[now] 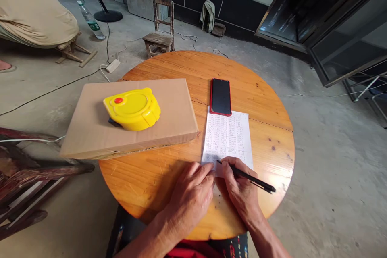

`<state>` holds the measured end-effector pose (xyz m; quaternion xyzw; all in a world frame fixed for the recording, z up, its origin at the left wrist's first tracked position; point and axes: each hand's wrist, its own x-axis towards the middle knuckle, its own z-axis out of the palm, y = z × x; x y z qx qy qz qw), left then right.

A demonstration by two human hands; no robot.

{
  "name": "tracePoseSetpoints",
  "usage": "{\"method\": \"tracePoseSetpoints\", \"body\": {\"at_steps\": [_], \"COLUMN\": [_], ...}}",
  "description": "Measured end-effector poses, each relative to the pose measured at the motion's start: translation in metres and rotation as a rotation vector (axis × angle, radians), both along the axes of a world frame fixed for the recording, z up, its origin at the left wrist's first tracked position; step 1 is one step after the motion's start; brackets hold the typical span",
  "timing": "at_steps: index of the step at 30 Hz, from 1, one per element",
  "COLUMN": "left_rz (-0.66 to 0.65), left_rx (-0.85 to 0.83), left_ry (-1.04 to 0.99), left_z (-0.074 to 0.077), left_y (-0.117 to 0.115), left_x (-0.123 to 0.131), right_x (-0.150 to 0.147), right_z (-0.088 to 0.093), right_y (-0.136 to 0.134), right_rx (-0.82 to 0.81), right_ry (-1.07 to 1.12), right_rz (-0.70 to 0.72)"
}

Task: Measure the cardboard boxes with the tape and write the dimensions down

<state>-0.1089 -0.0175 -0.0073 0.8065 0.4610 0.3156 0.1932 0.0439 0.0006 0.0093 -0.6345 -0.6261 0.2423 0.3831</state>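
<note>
A white sheet of paper (pixel 227 135) with rows of small handwritten characters lies on a round wooden table. My right hand (pixel 243 191) is closed around a black pen (pixel 254 179), its tip touching the lower part of the sheet. Beside it, my left hand (pixel 193 191) rests with slightly bent fingers on the sheet's lower left edge, holding nothing that shows. A phone (pixel 220 96) in a red case, its screen dark, covers the top edge of the paper.
On the left of the table (pixel 263 88), a flat cardboard box (pixel 169 105) overhangs the edge and carries a yellow plastic case (pixel 133 107) with a red button. A small wooden chair (pixel 160 36), a water bottle (pixel 92 22) and cables stand or lie on the floor beyond.
</note>
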Motion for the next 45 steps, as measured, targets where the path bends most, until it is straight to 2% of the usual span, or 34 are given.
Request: {"method": "tracePoseSetpoints", "body": {"at_steps": [14,21,28,31,36,40,45], "left_rz": [-0.002,0.002,-0.003,-0.016,-0.035,-0.029,-0.01], "left_rx": [-0.012,-0.004,-0.007,0.0,0.037,0.076,0.107], "left_ry": [0.011,-0.022,-0.014,0.005,-0.008,-0.047,-0.049], "left_z": [0.006,0.0,-0.002,-0.003,-0.006,-0.008,-0.007], "left_y": [-0.001,-0.001,-0.001,-0.001,-0.002,-0.002,-0.003], "left_x": [-0.001,0.0,0.0,-0.001,-0.002,-0.002,-0.001], "right_x": [0.0,0.005,0.014,0.012,0.02,0.036,0.059], "right_z": [0.002,-0.001,-0.014,-0.01,0.009,0.019,0.012], "right_y": [-0.001,-0.004,-0.008,-0.005,-0.01,-0.018,-0.022], "right_rx": [-0.002,-0.037,0.024,0.066,0.101,0.141,0.239], "right_ry": [-0.009,0.056,0.277,0.324,0.344,0.187,-0.227], "right_rz": [0.008,0.03,-0.161,-0.166,-0.167,-0.153,0.005]}}
